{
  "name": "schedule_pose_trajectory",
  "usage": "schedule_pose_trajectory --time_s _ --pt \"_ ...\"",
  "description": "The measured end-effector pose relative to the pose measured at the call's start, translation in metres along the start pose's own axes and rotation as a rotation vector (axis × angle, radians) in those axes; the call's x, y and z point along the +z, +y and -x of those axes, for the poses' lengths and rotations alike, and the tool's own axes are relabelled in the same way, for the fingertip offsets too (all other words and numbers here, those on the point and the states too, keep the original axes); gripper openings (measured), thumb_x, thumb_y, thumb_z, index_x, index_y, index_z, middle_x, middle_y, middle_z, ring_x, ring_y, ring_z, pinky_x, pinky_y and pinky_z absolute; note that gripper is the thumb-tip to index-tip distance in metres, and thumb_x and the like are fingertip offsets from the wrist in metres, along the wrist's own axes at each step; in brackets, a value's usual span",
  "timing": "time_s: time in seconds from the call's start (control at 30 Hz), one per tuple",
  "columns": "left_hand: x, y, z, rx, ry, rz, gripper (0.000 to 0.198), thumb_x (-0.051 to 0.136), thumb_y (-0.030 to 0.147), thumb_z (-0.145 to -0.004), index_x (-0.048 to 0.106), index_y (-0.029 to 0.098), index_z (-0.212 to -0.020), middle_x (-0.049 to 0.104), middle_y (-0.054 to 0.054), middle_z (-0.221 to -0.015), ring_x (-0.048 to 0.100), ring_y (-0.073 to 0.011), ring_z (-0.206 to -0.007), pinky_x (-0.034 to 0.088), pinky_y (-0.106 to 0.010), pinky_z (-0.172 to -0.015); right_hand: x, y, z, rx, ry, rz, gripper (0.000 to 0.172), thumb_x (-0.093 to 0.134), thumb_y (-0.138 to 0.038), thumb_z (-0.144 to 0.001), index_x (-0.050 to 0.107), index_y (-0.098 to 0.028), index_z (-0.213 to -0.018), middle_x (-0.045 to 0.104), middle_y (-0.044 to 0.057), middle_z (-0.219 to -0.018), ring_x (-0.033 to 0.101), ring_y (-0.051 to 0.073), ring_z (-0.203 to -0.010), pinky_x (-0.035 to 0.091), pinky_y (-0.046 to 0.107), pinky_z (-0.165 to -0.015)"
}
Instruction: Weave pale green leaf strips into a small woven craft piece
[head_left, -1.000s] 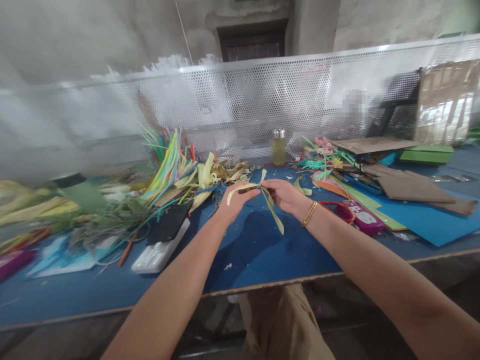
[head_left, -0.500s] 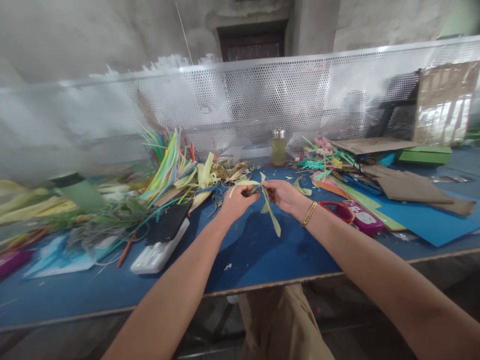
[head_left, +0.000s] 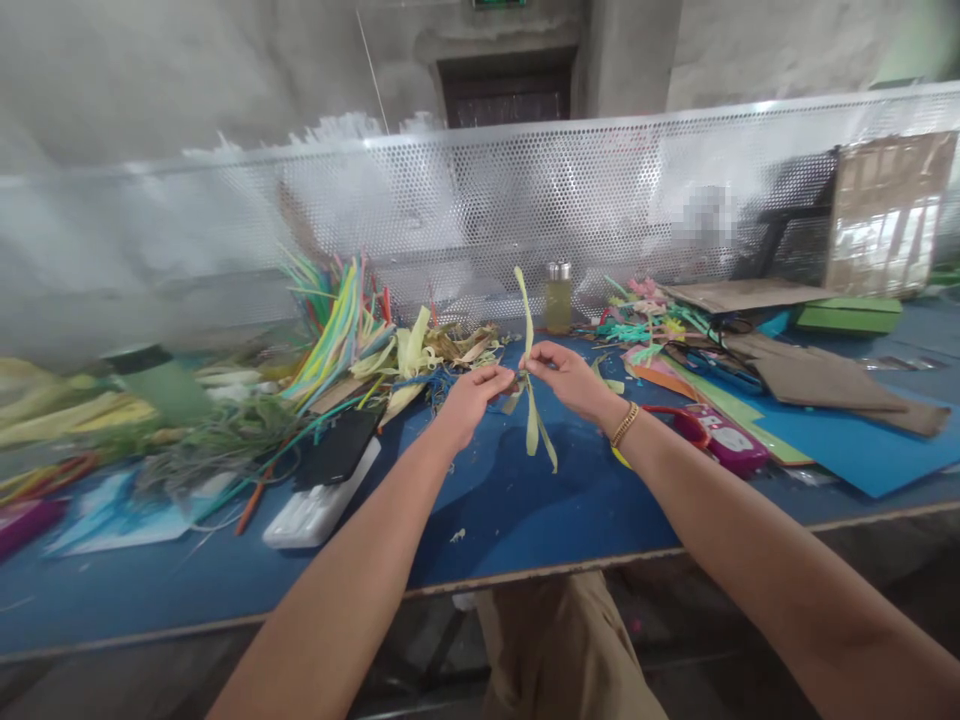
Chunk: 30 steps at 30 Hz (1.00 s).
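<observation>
Above the blue table, my right hand (head_left: 571, 380) pinches a pale green strip of corn husk (head_left: 526, 305). One end of the strip stands straight up, and narrow ends hang down below the fingers. My left hand (head_left: 474, 398), its thumb and fingers pressed together, grips the same husk piece from the left. Where the strips meet between the fingertips is partly hidden. Behind my left hand lies a heap of loose husks (head_left: 412, 348), and one more husk piece (head_left: 609, 380) is just beyond my right hand.
A black phone (head_left: 337, 448) rests on a white box (head_left: 322, 500) at the left, near coloured pipe cleaners (head_left: 330, 330). A lidded glass bottle (head_left: 558, 305) stands behind the hands. To the right are red-handled scissors (head_left: 694, 428), a magenta case (head_left: 726, 438), cardboard (head_left: 817, 372) and blue paper (head_left: 862, 440).
One husk end, which lay sideways over my left hand, now points upward. My right hand has risen slightly and shifted its pinch; my left hand stays nearly in place.
</observation>
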<state>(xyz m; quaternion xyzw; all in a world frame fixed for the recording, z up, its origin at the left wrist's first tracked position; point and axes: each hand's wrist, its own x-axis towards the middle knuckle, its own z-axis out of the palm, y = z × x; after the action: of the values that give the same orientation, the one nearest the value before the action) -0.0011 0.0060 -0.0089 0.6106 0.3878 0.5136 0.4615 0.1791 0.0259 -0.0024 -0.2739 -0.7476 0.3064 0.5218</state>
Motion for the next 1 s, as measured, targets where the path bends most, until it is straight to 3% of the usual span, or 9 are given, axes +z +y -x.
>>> schedule_pose_trajectory --time_s 0.17,0.37,0.53,0.73,1.0 --pt "0.0026 0.0025 0.0016 0.077 0.002 0.002 0.021 0.078 0.030 -0.066 0.069 0.018 -0.081 0.063 0.001 -0.074 0.055 -0.0114 -0.066 0.042 -0.028 -0.068 -0.0044 0.0001 -0.0019 -0.111 0.022 0.148 0.014 0.056 -0.030 -0.087 0.063 -0.020 -0.082 0.062 0.003 -0.086 0.056 0.015 -0.083 0.043 0.031 -0.082" --pt "0.0027 0.0044 0.0021 0.185 0.121 -0.081 0.015 0.075 0.023 -0.068 0.066 0.017 -0.079 0.061 0.001 -0.073 0.054 -0.0100 -0.064 0.042 -0.025 -0.064 -0.0024 -0.0022 0.0004 -0.058 0.042 0.211 0.013 0.058 -0.028 -0.085 0.065 -0.020 -0.093 0.066 0.004 -0.092 0.059 0.016 -0.083 0.046 0.032 -0.081" --pt "0.0004 0.0045 0.0007 0.248 0.185 -0.181 0.015 0.073 0.024 -0.070 0.065 0.018 -0.081 0.063 0.000 -0.076 0.055 -0.0113 -0.065 0.043 -0.025 -0.062 0.0008 -0.0014 0.0031 -0.035 0.049 0.143 0.018 0.066 -0.032 -0.080 0.065 -0.019 -0.093 0.066 0.003 -0.084 0.060 0.015 -0.075 0.049 0.030 -0.072" --pt "-0.0003 0.0040 -0.0011 0.322 0.133 -0.263 0.024 0.076 0.025 -0.068 0.067 0.018 -0.089 0.067 -0.003 -0.082 0.060 -0.0149 -0.076 0.047 -0.028 -0.070 0.0045 0.0015 0.0035 -0.112 0.104 0.119 0.012 0.066 -0.025 -0.080 0.069 -0.019 -0.090 0.070 0.004 -0.083 0.065 0.016 -0.075 0.052 0.031 -0.074" --pt "-0.0014 0.0025 -0.0019 0.306 0.158 -0.343 0.015 0.072 0.031 -0.071 0.068 0.018 -0.078 0.067 -0.002 -0.077 0.058 -0.0147 -0.070 0.044 -0.026 -0.063 0.0024 -0.0031 0.0042 -0.194 0.093 0.215 0.011 0.065 -0.020 -0.080 0.071 -0.020 -0.089 0.071 0.003 -0.083 0.063 0.015 -0.074 0.050 0.029 -0.073"
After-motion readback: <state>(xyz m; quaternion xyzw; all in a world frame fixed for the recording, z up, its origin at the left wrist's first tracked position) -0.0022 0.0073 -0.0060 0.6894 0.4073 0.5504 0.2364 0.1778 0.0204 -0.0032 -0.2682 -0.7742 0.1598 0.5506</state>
